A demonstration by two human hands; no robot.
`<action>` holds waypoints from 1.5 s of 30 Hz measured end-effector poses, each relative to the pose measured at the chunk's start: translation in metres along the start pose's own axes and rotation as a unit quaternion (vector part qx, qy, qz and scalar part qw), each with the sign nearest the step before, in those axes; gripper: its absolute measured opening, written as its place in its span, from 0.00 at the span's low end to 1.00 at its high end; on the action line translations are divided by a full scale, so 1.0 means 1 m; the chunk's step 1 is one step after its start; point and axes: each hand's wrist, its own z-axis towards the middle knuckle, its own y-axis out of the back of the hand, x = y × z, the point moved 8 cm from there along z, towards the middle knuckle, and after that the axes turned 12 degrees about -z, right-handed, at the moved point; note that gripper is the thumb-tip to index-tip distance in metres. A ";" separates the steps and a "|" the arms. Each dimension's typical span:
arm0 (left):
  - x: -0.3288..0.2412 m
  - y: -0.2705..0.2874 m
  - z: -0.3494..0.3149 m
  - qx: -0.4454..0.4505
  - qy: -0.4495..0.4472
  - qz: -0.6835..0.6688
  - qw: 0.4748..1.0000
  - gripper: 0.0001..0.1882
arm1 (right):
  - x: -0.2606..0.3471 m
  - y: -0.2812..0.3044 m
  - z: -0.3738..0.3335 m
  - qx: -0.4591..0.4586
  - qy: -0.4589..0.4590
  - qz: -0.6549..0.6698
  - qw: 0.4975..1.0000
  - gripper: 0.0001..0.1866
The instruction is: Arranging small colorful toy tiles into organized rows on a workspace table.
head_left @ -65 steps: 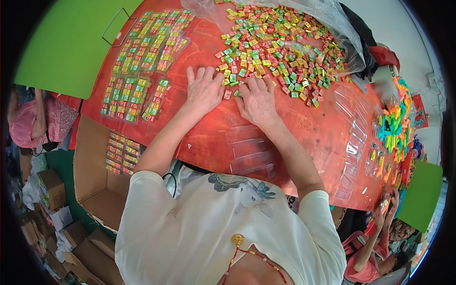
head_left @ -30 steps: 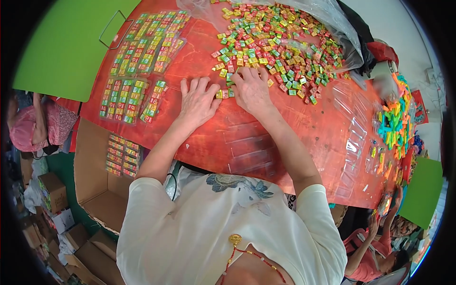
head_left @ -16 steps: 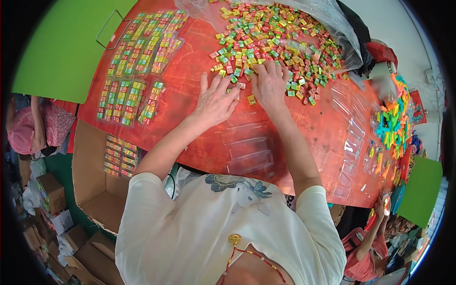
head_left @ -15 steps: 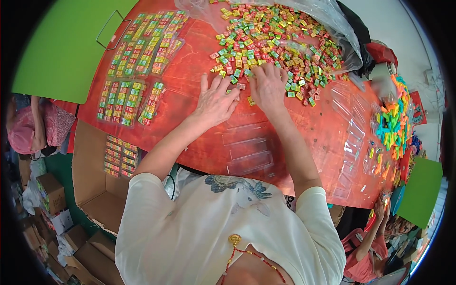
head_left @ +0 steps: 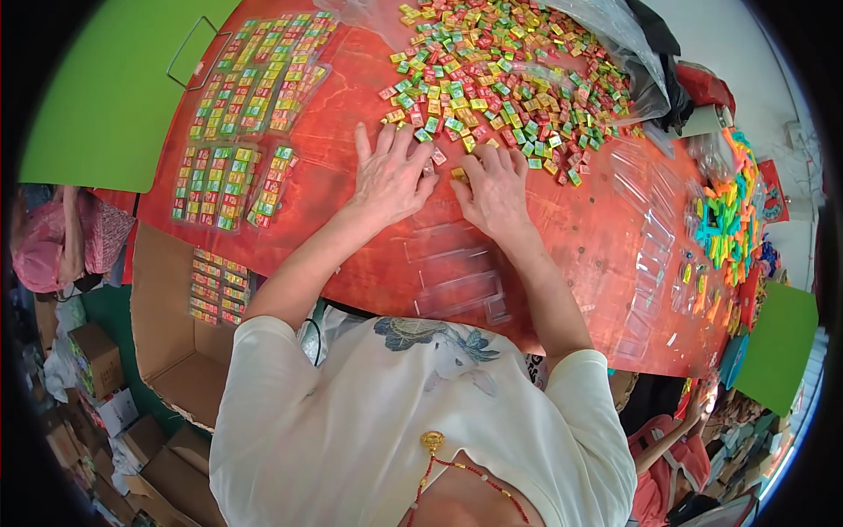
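- Filling ten o'clock at the rim is a green panel (head_left: 97,105) with a wire handle (head_left: 182,77); below it, at nine o'clock, a person in pink (head_left: 77,241).
- At half past eight, beside the red surface (head_left: 316,198), stands an open cardboard box (head_left: 158,299) with blocks in rows (head_left: 219,288) inside.
- From ten to eleven o'clock, filled clear trays (head_left: 216,186) lie close together on the surface, holding red, yellow and green blocks.
- Just left of twelve, the left hand (head_left: 389,176) is palm down at the near edge of the pile, its fingers spread apart; a pale red block (head_left: 438,156) lies just beside them. Whether they pinch anything cannot be told.
- Near the centre lie empty clear trays (head_left: 457,285).
- At half past one, the right hand (head_left: 494,191) has bent fingers, with a yellow block (head_left: 458,174) near its thumb; whether it is gripped cannot be told.
- At one o'clock, beyond both hands, spreads the pile of small coloured blocks (head_left: 505,92), partly bordered by a clear plastic bag (head_left: 606,35).
- At three o'clock are more empty clear trays (head_left: 650,241), then bright plastic pieces (head_left: 731,220).
- At half past three is another green panel (head_left: 777,351).
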 end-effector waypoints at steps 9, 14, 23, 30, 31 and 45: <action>-0.014 -0.016 0.004 0.019 -0.055 0.011 0.998 0.18 | -0.018 -0.019 0.000 0.017 -0.005 -0.011 1.000 0.17; -0.012 -0.015 -0.001 0.032 -0.043 0.008 0.999 0.22 | -0.007 -0.022 0.006 0.014 0.001 -0.003 1.000 0.19; 0.024 0.031 -0.028 0.059 0.074 0.010 0.995 0.32 | -0.042 -0.018 -0.015 0.015 -0.049 0.028 0.998 0.17; 0.015 0.018 -0.022 0.103 0.094 -0.023 0.990 0.31 | -0.021 -0.022 -0.005 -0.008 -0.009 0.014 1.000 0.13; 0.012 0.017 -0.021 0.105 0.090 -0.030 0.990 0.31 | -0.018 -0.022 -0.005 -0.009 -0.009 0.015 1.000 0.13; 0.005 0.000 -0.010 0.089 0.093 -0.010 0.992 0.20 | -0.007 -0.031 0.010 0.049 0.030 0.025 0.998 0.13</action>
